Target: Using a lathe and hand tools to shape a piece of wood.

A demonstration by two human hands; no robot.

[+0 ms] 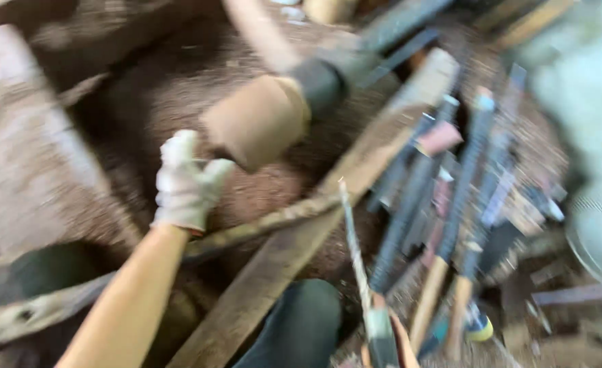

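The left hand (186, 182), in a white work glove, reaches up from the lower left on a bare forearm, fingers spread and thumb apart, so its grip is open and holds nothing. Just above and to the right of that grip sits a round, tan wooden block (257, 121) fixed on a dark spindle (321, 83); the gloved fingertips lie close to its lower left edge, though motion blur hides whether they touch it. Under the grip and running off to its right lies a rough, twisted stick (267, 225), and crossing beyond it a long flat wooden plank (355, 170) slants from the lower middle up toward the upper right. Sawdust (178, 82) covers the ground behind the hand and block. Farther right of the grip, well apart from it, a row of long-handled turning tools (451, 204) with dark shafts and pale wooden handles lies side by side. The right hand is not in sight. A dark trouser knee (301, 324) shows below the plank at the bottom edge.
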